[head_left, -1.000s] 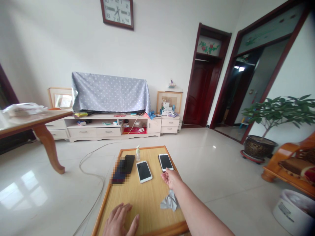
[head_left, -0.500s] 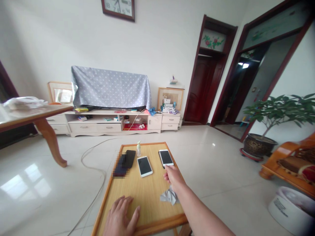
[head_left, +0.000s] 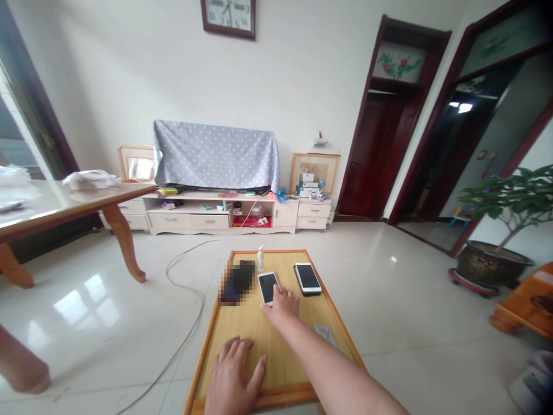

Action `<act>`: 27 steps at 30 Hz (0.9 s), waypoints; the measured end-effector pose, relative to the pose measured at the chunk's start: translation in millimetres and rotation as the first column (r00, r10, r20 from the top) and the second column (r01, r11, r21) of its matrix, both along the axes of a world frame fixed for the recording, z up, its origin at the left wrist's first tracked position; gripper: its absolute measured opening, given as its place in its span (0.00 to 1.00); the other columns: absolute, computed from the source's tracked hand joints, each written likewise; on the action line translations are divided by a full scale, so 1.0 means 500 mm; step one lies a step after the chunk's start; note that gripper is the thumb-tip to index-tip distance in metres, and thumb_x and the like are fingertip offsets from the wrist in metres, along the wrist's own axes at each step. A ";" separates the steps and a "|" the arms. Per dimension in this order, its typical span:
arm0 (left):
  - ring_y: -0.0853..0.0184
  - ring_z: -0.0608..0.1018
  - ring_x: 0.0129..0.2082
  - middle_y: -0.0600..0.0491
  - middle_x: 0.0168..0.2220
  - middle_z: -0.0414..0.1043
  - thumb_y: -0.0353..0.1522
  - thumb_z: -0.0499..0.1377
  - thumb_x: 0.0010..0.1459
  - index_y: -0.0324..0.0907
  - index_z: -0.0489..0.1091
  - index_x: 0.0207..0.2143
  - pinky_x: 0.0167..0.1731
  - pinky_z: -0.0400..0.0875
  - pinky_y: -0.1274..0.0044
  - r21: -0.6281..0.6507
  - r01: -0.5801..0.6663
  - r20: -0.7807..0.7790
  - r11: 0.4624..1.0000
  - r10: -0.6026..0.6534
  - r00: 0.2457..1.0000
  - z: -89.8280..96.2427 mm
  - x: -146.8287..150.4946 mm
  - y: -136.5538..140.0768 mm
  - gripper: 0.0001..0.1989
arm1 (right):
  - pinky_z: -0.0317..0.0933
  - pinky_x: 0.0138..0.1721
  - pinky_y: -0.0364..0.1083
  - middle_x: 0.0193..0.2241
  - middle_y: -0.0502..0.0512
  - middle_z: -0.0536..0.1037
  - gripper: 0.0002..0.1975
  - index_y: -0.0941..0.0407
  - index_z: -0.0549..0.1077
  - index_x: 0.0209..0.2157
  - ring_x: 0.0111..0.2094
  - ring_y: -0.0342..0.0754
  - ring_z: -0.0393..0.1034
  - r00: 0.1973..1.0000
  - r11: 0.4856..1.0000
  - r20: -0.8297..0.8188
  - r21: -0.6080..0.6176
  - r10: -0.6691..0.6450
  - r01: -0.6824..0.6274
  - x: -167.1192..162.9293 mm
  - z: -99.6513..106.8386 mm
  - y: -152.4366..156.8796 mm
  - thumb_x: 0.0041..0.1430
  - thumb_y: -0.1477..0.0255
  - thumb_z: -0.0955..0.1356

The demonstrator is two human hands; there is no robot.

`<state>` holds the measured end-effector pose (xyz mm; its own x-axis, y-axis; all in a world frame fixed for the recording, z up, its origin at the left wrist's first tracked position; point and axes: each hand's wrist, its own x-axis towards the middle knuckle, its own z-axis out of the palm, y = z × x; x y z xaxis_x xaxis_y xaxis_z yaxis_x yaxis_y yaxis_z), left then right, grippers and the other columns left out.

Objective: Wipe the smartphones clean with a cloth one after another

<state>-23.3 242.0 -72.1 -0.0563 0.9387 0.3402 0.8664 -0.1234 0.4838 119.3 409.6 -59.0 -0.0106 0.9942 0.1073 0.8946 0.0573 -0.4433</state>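
My right hand [head_left: 283,305] is at the near end of a white smartphone [head_left: 266,285] in the middle of the wooden table [head_left: 276,334]. Its thumb sits at the phone's lower left and the fingers curl over the right side. My left hand [head_left: 235,374] rests open, palm down, by the table's near edge. A second white smartphone [head_left: 307,276] lies to the right on top of something flat and black. Partly behind my right forearm is a grey cloth [head_left: 325,333].
A small pump bottle [head_left: 260,259] stands at the table's far side. To its left lie dark flat items [head_left: 244,276], partly blurred out. A cable [head_left: 196,311] runs over the floor. A larger table [head_left: 125,193] is at left, a potted plant [head_left: 492,262] at right.
My right hand has moved left from the right-hand smartphone to the middle one. That right-hand phone now sits squarely over the black item. The view has turned left; my left hand stays put.
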 end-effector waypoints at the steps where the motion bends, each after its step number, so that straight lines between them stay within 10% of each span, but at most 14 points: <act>1: 0.49 0.70 0.59 0.43 0.52 0.75 0.49 0.56 0.61 0.46 0.74 0.48 0.57 0.67 0.57 -0.005 0.000 0.002 1.000 0.000 1.000 0.002 0.000 -0.001 0.22 | 0.51 0.54 0.59 0.55 0.69 0.73 0.34 0.53 0.68 0.59 0.57 0.66 0.63 1.000 1.000 0.030 0.000 -0.002 0.002 -0.005 0.000 0.002 0.51 0.59 0.75; 8: 0.51 0.70 0.59 0.44 0.52 0.75 0.48 0.55 0.62 0.46 0.73 0.49 0.56 0.65 0.59 -0.026 -0.005 -0.005 1.000 0.004 1.000 0.017 0.001 -0.010 0.21 | 0.54 0.51 0.58 0.47 0.69 0.76 0.20 0.57 0.76 0.45 0.53 0.64 0.65 0.993 1.000 0.119 0.011 -0.004 0.003 -0.010 0.019 -0.036 0.56 0.59 0.71; 19: 0.54 0.68 0.59 0.45 0.55 0.72 0.38 0.55 0.60 0.44 0.66 0.57 0.56 0.61 0.64 -0.094 -0.055 -0.027 0.994 0.053 0.998 0.030 0.008 -0.018 0.23 | 0.59 0.44 0.53 0.44 0.61 0.76 0.12 0.55 0.76 0.42 0.46 0.60 0.68 0.976 0.987 0.193 0.098 0.105 -0.126 0.002 0.032 -0.263 0.60 0.65 0.67; 27: 0.54 0.68 0.60 0.45 0.57 0.71 0.44 0.56 0.59 0.44 0.60 0.61 0.55 0.58 0.65 -0.149 -0.088 -0.064 0.985 0.079 0.995 0.027 0.015 -0.014 0.30 | 0.59 0.45 0.49 0.45 0.59 0.76 0.12 0.52 0.75 0.46 0.47 0.55 0.68 0.985 0.991 0.154 0.101 0.076 -0.092 0.136 0.070 -0.280 0.64 0.66 0.64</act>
